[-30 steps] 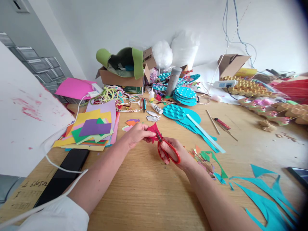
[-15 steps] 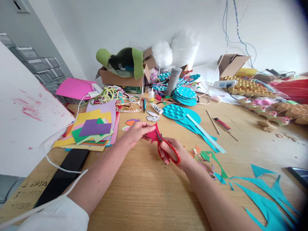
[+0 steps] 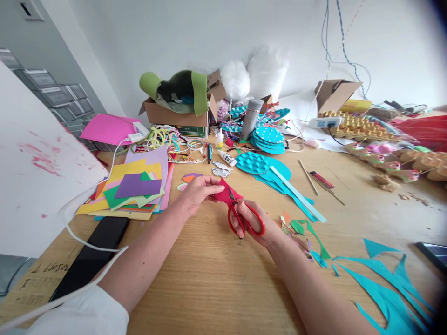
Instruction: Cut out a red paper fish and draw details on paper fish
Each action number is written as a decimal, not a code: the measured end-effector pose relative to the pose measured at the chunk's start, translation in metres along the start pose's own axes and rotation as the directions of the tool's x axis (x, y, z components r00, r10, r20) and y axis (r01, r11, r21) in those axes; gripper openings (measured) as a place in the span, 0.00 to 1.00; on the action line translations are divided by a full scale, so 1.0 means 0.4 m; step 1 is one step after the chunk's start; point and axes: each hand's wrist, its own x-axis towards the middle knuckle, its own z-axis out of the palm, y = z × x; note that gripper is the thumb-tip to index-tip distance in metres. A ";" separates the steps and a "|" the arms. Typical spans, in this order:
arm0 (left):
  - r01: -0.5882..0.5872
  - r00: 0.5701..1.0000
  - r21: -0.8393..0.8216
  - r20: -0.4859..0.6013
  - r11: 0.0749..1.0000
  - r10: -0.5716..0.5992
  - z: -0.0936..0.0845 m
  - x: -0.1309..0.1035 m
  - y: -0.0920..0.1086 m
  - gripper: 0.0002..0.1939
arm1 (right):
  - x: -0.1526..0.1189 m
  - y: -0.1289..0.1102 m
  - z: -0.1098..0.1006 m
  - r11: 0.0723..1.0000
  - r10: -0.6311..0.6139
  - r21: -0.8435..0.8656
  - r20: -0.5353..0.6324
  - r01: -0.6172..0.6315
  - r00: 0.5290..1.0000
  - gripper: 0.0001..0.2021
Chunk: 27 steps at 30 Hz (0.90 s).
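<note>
"How do the hands look from your end?"

"I see the left hand with thumb and fingers pinched together on the red paper. The right hand is curled round the handles of the red scissors."

"And the blades?"

"I have them against the paper, pointing up and to the left. How far apart they stand I can't tell at this size. Paper and scissors are both held up over the middle of the table, the two hands close but not touching."

"What else is on the table?"

"To the left I get a paper stack, with a phone nearer me. To the right lie small scraps and, further out, blue offcuts. Past the hands I make out a glue bottle on its side and an upright flask."

"And the room?"

"A box and white stuffing sit before a pale wall; egg trays line the right, and cables hang down above."
</note>
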 end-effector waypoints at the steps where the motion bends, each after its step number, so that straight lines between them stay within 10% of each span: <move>1: 0.007 1.000 0.001 0.007 1.000 -0.007 0.000 -0.001 0.001 0.15 | 0.000 0.002 -0.002 1.000 -0.009 0.014 0.007 0.009 1.000 0.25; 27: 0.048 0.997 0.133 0.060 0.990 -0.056 0.018 -0.013 0.010 0.10 | 0.001 -0.010 0.003 0.999 0.037 -0.037 0.009 -0.037 0.999 0.25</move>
